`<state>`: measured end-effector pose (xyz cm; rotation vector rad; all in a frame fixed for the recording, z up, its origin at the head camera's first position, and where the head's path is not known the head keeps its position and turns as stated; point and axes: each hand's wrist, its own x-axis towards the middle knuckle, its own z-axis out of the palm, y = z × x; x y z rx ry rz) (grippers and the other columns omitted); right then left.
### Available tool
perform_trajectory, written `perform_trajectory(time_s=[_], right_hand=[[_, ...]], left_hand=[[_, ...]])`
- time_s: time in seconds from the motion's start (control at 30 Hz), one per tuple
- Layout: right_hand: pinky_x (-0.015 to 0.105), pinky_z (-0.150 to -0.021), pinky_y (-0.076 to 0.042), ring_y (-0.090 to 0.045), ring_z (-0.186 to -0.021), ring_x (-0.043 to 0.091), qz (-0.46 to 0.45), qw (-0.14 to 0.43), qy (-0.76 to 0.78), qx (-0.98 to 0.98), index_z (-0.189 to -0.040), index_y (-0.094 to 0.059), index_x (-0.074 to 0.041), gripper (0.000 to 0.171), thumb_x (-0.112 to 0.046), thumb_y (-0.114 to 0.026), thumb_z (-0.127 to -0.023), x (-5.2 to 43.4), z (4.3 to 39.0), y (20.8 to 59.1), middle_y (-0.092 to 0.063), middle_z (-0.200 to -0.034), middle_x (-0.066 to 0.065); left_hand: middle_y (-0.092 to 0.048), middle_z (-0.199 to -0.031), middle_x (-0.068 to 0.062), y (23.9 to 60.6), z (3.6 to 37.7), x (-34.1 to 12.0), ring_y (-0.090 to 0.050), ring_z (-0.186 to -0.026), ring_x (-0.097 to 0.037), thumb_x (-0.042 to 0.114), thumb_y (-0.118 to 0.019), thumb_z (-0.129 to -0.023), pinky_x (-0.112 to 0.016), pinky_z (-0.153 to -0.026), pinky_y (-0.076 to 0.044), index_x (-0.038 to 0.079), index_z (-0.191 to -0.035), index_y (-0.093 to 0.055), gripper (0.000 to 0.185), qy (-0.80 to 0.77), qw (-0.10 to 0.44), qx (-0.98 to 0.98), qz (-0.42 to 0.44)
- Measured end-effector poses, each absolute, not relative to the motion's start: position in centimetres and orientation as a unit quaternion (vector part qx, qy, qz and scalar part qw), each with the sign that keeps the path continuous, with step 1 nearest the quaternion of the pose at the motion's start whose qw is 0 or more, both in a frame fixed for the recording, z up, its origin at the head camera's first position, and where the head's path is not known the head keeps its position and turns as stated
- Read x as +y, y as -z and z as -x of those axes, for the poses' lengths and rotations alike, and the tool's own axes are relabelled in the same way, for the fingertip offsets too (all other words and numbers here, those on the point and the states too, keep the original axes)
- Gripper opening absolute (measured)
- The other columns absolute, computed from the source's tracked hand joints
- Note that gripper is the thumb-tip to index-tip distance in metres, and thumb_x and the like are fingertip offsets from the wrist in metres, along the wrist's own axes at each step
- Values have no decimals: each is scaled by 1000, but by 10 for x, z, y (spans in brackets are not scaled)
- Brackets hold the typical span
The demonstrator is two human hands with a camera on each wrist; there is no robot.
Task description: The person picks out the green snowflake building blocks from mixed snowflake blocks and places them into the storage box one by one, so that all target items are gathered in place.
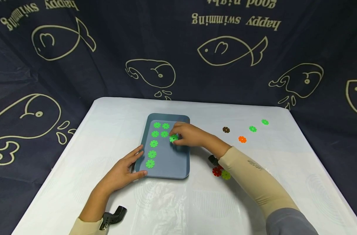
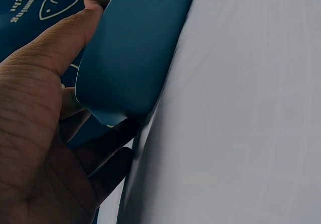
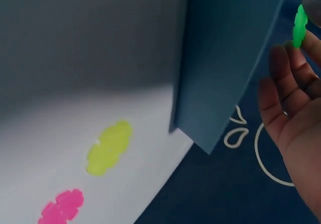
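Note:
A green notched plastic disc [image 1: 173, 138] is pinched between the thumb and fingertips of my right hand [image 1: 189, 134], over the upper right part of a grey-blue tray [image 1: 170, 166]. The right wrist view shows this disc [image 3: 300, 27] edge-on. Several matching green discs [image 1: 154, 143] form a column along the tray's left side, and two more [image 1: 164, 134] lie beside its upper end. My left hand [image 1: 122, 171] touches the tray's near left corner, its fingers spread along the left side and its thumb at the near edge.
Right of the tray on the white table [image 1: 213, 202] lie a brown disc [image 1: 226, 130], an orange disc [image 1: 242, 139] and two green discs [image 1: 253, 129]. Red [image 1: 217, 171] and yellow-green [image 1: 226, 175] discs sit by my right forearm, which partly covers that group. A dark printed cloth [image 1: 178, 42] hangs behind.

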<state>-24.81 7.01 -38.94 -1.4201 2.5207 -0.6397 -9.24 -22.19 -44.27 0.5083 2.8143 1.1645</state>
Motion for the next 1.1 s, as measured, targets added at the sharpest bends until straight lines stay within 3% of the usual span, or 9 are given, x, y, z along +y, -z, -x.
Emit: perform_trajectory(time_s=[0.33, 1.1], right_hand=[[23, -78, -48, -58, -84, 13, 481, 80, 208, 848, -116, -72, -8, 29, -22, -73, -91, 55, 242, 399, -61, -109, 0], [28, -93, -47, -58, -104, 11, 466, 81, 182, 862, -120, -71, -11, 31, -27, -72, -93, 32, 247, 421, -63, -116, -1]], left_hand=[[-25, -162, 3, 443, 92, -223, -25, -147, -27, 48, -77, -84, -50, -113, -30, 0, -149, -42, 88, -378, 27, 911, -165], [-25, -162, 3, 445, 93, -223, -26, -146, -29, 48, -77, -84, -52, -112, -32, 0, -149, -42, 87, -382, 22, 908, -168]])
